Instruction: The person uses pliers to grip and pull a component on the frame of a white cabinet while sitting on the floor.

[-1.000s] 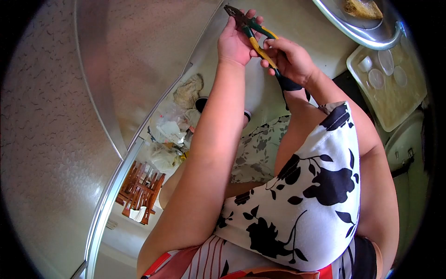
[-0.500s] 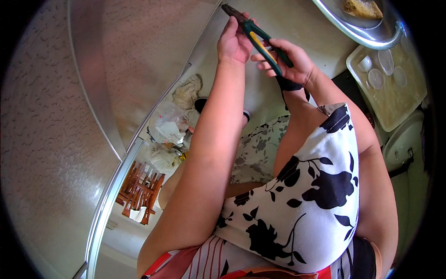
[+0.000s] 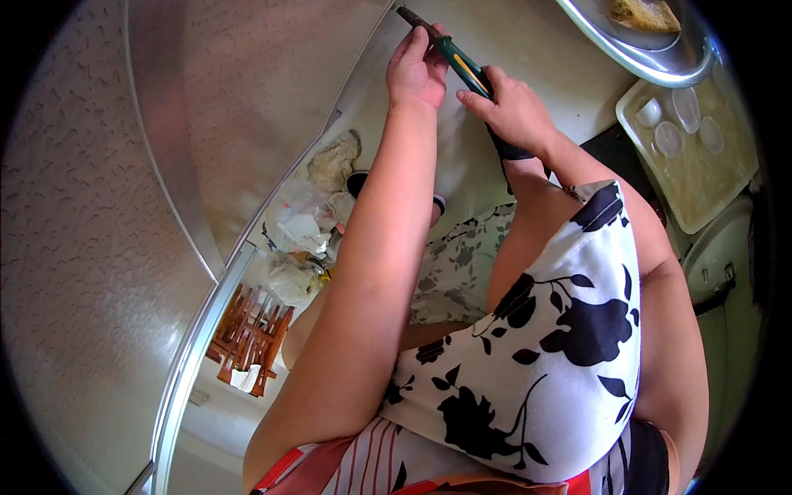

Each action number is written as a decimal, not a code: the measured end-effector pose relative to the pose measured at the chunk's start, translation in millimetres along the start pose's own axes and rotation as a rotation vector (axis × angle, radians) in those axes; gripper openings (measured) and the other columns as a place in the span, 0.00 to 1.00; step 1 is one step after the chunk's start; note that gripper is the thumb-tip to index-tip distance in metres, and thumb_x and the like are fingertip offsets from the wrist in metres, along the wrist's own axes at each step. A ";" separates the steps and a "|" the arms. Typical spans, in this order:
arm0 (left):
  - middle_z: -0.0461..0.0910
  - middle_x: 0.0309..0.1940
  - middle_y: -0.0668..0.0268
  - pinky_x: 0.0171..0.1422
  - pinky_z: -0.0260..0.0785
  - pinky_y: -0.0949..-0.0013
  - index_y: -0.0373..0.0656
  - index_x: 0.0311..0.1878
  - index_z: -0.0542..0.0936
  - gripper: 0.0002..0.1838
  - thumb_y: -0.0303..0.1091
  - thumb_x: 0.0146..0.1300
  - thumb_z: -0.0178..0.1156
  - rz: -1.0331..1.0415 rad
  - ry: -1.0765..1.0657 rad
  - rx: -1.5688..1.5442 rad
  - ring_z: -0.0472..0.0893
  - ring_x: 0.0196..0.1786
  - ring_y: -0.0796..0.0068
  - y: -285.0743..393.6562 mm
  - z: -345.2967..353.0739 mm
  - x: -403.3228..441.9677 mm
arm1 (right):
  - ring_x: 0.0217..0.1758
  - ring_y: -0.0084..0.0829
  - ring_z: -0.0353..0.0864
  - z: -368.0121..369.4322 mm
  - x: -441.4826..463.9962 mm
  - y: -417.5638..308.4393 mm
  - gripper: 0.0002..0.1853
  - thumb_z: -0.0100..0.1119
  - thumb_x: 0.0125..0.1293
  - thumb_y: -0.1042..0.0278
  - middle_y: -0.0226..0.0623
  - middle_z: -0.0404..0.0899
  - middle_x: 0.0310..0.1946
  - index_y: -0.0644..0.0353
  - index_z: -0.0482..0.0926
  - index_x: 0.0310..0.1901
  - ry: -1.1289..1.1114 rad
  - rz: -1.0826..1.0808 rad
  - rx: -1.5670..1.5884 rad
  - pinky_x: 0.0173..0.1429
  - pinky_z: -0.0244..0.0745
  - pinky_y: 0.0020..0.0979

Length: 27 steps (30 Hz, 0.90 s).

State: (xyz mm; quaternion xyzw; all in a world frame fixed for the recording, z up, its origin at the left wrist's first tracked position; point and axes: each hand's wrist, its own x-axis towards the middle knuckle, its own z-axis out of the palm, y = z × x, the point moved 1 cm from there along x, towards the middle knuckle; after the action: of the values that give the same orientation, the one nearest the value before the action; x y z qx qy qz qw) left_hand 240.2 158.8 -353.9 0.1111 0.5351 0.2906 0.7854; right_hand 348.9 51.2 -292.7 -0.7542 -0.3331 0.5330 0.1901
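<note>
Floral dress (image 3: pixel 511 355): nearest, below the pliers (image 3: pixel 466 68) in the view.
Right hand (image 3: pixel 520 111): closed around the handles of the pliers — this is the hand nearer to the handle end.
Left hand (image 3: pixel 417 78): partly curled, thumb and fingers holding the pliers near the pivot.
Pliers' long axis: slanting from the right hand up and leftward, across the left fingers; the tip points past them. Jaws appear edge-on — parted or not, I cannot tell.
Metal basin (image 3: pixel 610 56), with sponge (image 3: pixel 645 16): right of the pliers.
Shallow tray (image 3: pixel 701 194): lower right of the pliers.
</note>
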 end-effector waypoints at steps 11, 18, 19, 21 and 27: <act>0.75 0.51 0.61 0.61 0.65 0.51 0.43 0.52 0.71 0.20 0.48 0.66 0.50 -0.170 -0.232 -0.093 0.72 0.56 0.55 0.6 5.5 -13.3 | 0.18 0.15 0.59 1.1 -0.2 8.8 0.20 0.53 0.61 0.48 0.26 0.68 0.25 0.59 0.74 0.41 -0.521 0.258 1.252 0.17 0.49 0.18; 0.72 0.54 0.61 0.59 0.67 0.52 0.44 0.55 0.70 0.19 0.44 0.67 0.48 -0.216 -0.365 -0.176 0.70 0.60 0.53 5.7 4.4 -19.9 | 0.19 0.15 0.55 7.7 0.6 18.1 0.26 0.47 0.64 0.45 0.27 0.66 0.27 0.63 0.70 0.49 -0.852 0.309 1.694 0.17 0.50 0.15; 0.72 0.54 0.61 0.59 0.68 0.52 0.44 0.56 0.69 0.18 0.43 0.68 0.48 -0.223 -0.375 -0.178 0.70 0.60 0.53 6.5 5.9 -21.3 | 0.19 0.15 0.54 7.9 0.6 18.9 0.27 0.47 0.64 0.45 0.28 0.65 0.27 0.64 0.70 0.50 -0.895 0.318 1.753 0.17 0.50 0.15; 0.74 0.50 0.61 0.55 0.70 0.54 0.45 0.52 0.71 0.14 0.40 0.68 0.48 -0.194 -0.320 -0.171 0.73 0.55 0.53 3.9 7.0 -18.9 | 0.21 0.17 0.61 8.0 4.1 22.1 0.30 0.45 0.65 0.43 0.30 0.69 0.29 0.66 0.69 0.53 -0.993 0.245 1.808 0.18 0.55 0.16; 0.73 0.47 0.58 0.58 0.69 0.52 0.39 0.50 0.70 0.13 0.36 0.70 0.44 -0.110 -0.191 -0.109 0.73 0.53 0.53 -2.3 14.9 -12.2 | 0.38 0.29 0.80 -11.0 13.1 29.4 0.34 0.46 0.63 0.39 0.42 0.78 0.43 0.65 0.69 0.56 -0.774 0.151 1.249 0.39 0.76 0.26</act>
State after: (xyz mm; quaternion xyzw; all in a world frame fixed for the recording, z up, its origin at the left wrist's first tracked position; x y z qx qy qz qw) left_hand 251.4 152.0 -339.5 0.0658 0.4463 0.2637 0.8526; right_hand 370.7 40.4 -316.5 -0.2842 0.0417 0.8630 0.4156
